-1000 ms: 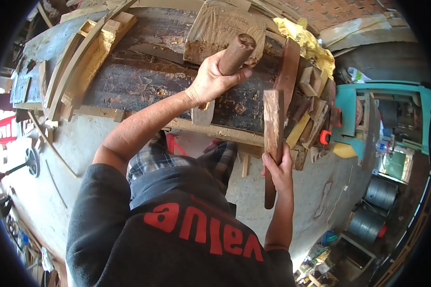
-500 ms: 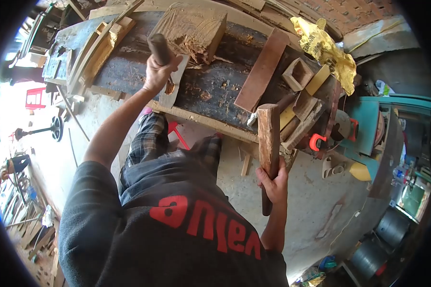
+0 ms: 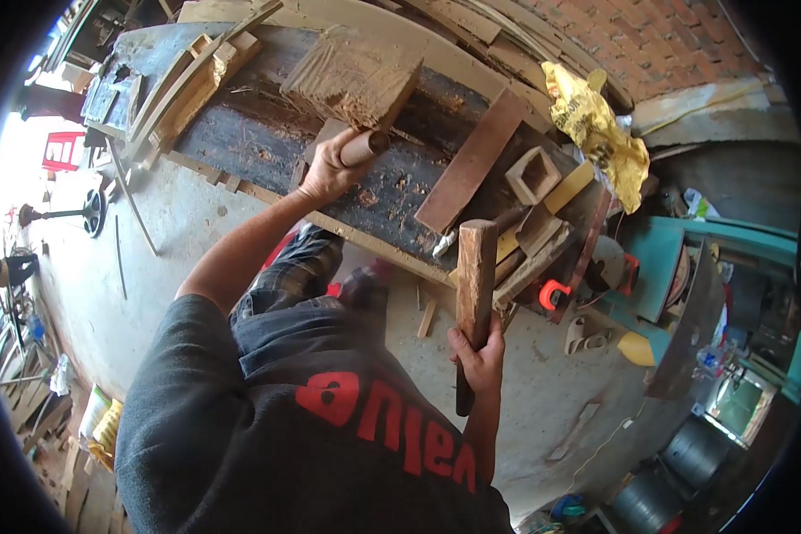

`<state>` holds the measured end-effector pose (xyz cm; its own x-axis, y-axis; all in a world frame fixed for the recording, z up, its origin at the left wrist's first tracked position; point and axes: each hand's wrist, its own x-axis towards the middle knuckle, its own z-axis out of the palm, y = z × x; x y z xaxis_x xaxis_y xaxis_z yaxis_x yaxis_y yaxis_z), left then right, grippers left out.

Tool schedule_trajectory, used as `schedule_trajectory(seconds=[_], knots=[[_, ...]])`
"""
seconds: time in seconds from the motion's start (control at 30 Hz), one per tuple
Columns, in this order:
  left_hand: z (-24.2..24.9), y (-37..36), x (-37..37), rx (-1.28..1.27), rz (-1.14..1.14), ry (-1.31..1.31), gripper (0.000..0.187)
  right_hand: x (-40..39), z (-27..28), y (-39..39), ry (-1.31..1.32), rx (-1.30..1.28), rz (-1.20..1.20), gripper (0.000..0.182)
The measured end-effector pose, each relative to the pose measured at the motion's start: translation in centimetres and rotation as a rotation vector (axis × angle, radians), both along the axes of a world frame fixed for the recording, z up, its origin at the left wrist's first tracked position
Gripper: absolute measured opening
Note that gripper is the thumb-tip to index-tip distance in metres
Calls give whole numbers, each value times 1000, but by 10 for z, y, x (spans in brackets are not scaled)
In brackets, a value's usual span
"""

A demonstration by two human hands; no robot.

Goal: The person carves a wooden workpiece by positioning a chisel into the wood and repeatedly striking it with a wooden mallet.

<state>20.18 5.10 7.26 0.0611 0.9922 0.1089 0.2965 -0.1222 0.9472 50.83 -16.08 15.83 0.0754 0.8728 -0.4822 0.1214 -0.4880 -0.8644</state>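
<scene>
Clasped at its slim end by right hand (image 3: pixel 486 361): wooden club (image 3: pixel 478 271), stiff, likely hefty; round handle (image 3: pixel 361 149) gripped by left hand (image 3: pixel 329 173).

The single head camera, wide-angled, looks forward and steeply down from just above the shirt (image 3: pixel 267 427) at seven o'clock, framing both hands (image 3: pixel 481 358) and the table (image 3: pixel 227 142) toward twelve.

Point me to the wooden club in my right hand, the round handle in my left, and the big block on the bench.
Wooden club (image 3: pixel 477 276): head view, on its thick upper part.
Round handle (image 3: pixel 360 150): head view, on its side.
Big block (image 3: pixel 347 73): head view, on its top face.
</scene>
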Motion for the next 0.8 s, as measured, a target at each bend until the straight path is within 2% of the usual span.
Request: schedule_trajectory(seconds=[0.1, 0.17, 0.23, 0.27, 0.3, 0.4, 0.5, 0.73, 0.8], knots=[[2, -2, -6, -35, -70, -24, 34, -8, 11, 17, -48, -6, 19, 53], [-6, -7, -4, 34, -72, -40, 32, -15, 21, 35, -38, -7, 46, 53], [-5, -10, -7, 75, -119, 68, 34, -23, 28, 53, -29, -14, 70, 53], [3, -10, -7, 173, -134, 143, 33, -25, 30, 61, -37, -10, 67, 52], [7, -11, -7, 148, -159, 199, 31, -33, 35, 73, -47, -6, 63, 51], [11, -15, -11, 131, -125, 102, 35, -52, 50, 107, -106, -26, 100, 51], [14, -12, -27, 219, -90, -20, 32, -71, 58, 138, -118, -25, 140, 54], [6, -3, -33, 226, -43, -110, 34, -90, 74, 186, -128, 19, 303, 59], [1, -2, -28, 341, 42, -128, 38, -86, 73, 196, -117, 45, 369, 60]])
